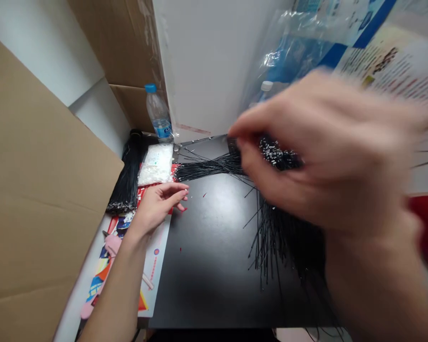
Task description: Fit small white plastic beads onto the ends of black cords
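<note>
My left hand (pixel 162 202) hovers by the desk's left side, thumb and fingers pinched together. A tiny white bit shows at the thumb tip, too small to name. Large and blurred, my right hand (pixel 317 156) is raised close to the camera with thumb and forefinger closed; whatever they hold cannot be made out. Between the hands, a bundle of thin black cords (pixel 210 166) lies across the desk, its left ends near a bag of small white pieces (pixel 156 164). More black cords (pixel 271 237) with pale tips spread below my right hand, which partly hides them.
A blue-capped bottle (pixel 159 114) and a white-capped bottle (pixel 266 90) stand at the back. Another black cord bundle (pixel 124 180) lies at left, beside a cardboard panel (pixel 39 190). A pink glue gun (pixel 112 244) rests on printed sheets on the dark desk (pixel 207 266).
</note>
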{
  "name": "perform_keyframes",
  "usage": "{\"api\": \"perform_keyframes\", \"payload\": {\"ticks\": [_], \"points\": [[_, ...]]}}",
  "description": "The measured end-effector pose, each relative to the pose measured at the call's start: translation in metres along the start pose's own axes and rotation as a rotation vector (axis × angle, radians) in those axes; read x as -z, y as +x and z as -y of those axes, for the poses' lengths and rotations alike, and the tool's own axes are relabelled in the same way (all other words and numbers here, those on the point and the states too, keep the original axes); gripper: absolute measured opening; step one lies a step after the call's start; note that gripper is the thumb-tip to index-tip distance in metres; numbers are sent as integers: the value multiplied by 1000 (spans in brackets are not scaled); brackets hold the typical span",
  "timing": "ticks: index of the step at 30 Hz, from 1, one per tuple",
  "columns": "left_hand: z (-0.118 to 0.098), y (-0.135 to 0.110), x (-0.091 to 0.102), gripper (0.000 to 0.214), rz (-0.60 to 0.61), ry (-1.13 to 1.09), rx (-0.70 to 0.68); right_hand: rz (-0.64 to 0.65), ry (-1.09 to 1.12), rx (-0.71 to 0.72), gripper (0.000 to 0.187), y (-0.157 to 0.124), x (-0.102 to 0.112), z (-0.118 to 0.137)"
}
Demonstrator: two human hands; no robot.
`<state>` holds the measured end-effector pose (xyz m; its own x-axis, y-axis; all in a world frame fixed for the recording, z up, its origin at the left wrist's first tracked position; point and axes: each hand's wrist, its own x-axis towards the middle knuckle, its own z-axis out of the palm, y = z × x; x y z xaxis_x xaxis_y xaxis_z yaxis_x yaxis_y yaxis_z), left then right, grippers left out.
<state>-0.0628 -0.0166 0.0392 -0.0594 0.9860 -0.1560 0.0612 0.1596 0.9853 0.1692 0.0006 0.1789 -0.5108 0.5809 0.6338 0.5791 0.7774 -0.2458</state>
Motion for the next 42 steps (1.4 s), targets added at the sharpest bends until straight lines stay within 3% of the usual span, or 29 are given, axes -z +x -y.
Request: {"api": "perform_keyframes", "payload": {"ticks": [3, 7, 12, 26, 31, 42], "points": [[-5, -3, -9, 29, 113, -103, 34, 41, -62, 11, 19, -27, -37, -10], [-4, -4, -18, 31, 190, -175, 50, 128, 207, -231, 10, -64, -87, -26], [3, -2, -26, 32, 210, -191, 80, 151, 462, -465, 12, -84, -112, -23], [17, 4, -38, 31, 111, -192, 53, 90, 580, -666, 17, -96, -129, -23], [19, 3, -39, 35, 125, -197, 55, 68, 571, -633, 11, -98, -132, -23], [21, 2, -43, 30, 207, -364, 146, 32, 306, -416, 11, -103, -132, -25]]}}
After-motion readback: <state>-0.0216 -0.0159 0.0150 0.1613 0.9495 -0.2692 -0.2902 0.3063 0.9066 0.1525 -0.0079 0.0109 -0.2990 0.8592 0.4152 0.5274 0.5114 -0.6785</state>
